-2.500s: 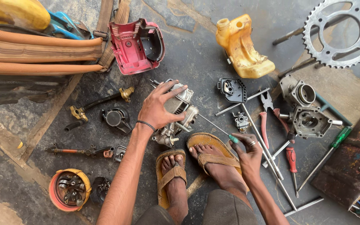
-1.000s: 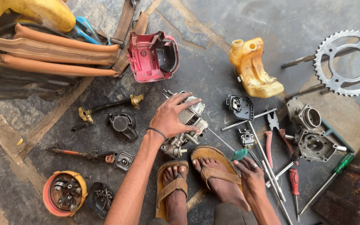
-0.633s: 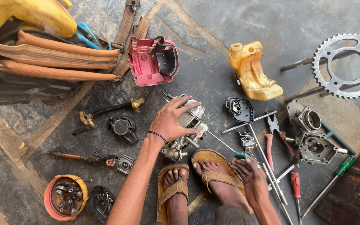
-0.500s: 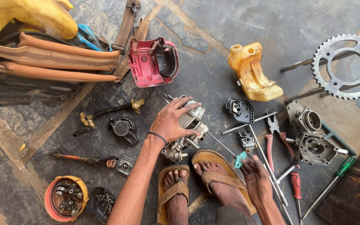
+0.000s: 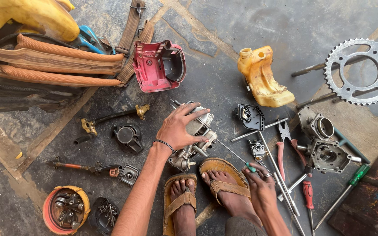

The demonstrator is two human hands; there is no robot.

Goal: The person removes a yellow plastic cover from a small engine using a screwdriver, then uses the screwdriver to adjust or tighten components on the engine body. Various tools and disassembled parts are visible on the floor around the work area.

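My left hand (image 5: 179, 129) rests flat on a small grey metal engine block (image 5: 193, 140) lying on the concrete floor just in front of my sandalled feet. My right hand (image 5: 260, 182) is low at the right, fingers closed around the green handle of a thin screwdriver (image 5: 235, 154) whose shaft points up-left toward the engine. A small carburettor part (image 5: 257, 149) lies just above that hand.
Around lie a red plastic cover (image 5: 159, 65), yellow fuel tank (image 5: 262, 78), chain sprocket (image 5: 363, 71), cylinder parts (image 5: 324, 146), red-handled pliers (image 5: 281, 146), a red screwdriver (image 5: 307, 194), an orange bowl of small parts (image 5: 65, 210) and an orange-strapped harness (image 5: 44, 65).
My right hand has shifted slightly with the green screwdriver near my right foot. My left hand stayed on the engine. The view moved a little.
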